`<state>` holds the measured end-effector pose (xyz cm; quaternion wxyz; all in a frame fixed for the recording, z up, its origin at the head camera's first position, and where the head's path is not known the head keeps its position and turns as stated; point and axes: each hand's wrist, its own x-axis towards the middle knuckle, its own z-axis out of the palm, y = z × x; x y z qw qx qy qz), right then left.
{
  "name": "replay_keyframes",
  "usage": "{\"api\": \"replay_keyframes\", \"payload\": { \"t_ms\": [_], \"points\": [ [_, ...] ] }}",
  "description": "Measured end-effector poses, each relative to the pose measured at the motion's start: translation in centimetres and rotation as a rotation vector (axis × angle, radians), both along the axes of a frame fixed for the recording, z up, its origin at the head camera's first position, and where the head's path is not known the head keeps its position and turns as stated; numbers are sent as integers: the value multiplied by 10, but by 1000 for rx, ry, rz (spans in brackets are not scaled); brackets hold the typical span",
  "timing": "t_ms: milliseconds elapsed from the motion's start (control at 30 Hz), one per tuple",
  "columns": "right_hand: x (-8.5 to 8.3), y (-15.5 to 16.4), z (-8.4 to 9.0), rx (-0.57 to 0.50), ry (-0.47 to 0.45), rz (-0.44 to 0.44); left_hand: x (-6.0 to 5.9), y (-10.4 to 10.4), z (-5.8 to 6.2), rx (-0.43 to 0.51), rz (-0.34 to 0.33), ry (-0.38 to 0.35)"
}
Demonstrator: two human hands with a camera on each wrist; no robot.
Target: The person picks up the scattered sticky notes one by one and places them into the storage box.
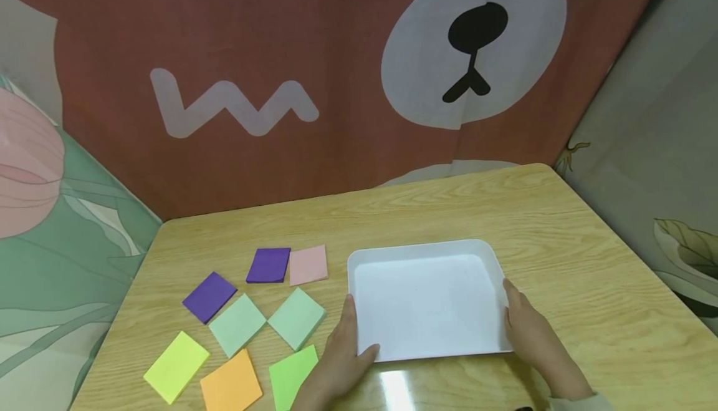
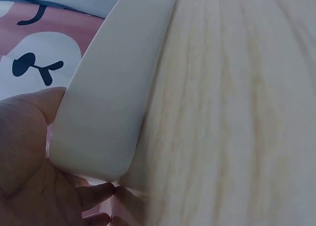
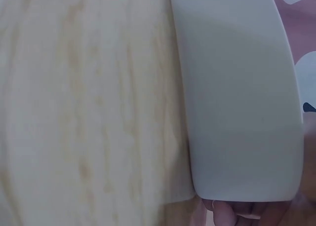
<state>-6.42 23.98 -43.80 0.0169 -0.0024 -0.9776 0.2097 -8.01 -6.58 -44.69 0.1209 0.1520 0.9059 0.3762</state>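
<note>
A shallow white rectangular tray (image 1: pixel 432 302) is held level by both hands, with nothing in it. My left hand (image 1: pixel 340 358) grips its near left corner, the thumb over the rim. In the left wrist view the fingertips (image 2: pixel 98 195) reach round the tray's end (image 2: pixel 106 102) near its base. On the right side, my right hand (image 1: pixel 533 333) holds the tray's edge. The right wrist view has its fingers (image 3: pixel 224 213) curled at the bottom of the tray wall (image 3: pixel 242 102). Whether the tray rests fully on the table cannot be told.
Left of the tray, pads of sticky notes lie on the wooden table (image 1: pixel 566 236): two purple (image 1: pixel 268 265), one pink (image 1: pixel 308 265), two mint (image 1: pixel 297 319), one yellow (image 1: pixel 176 367), one orange (image 1: pixel 231 383) and one green (image 1: pixel 291 373). A printed cloth (image 1: pixel 336 168) hangs behind.
</note>
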Motion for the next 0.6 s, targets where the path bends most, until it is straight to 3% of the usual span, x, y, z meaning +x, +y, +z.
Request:
{"api": "replay_keyframes", "payload": {
  "t_ms": [267, 600],
  "points": [
    [1, -1, 1, 39, 8, 9, 0, 0, -1, -1, -2, 8],
    [-1, 0, 1, 41, -51, -11, 1, 0, 1, -4, 4, 4]
  ]
}}
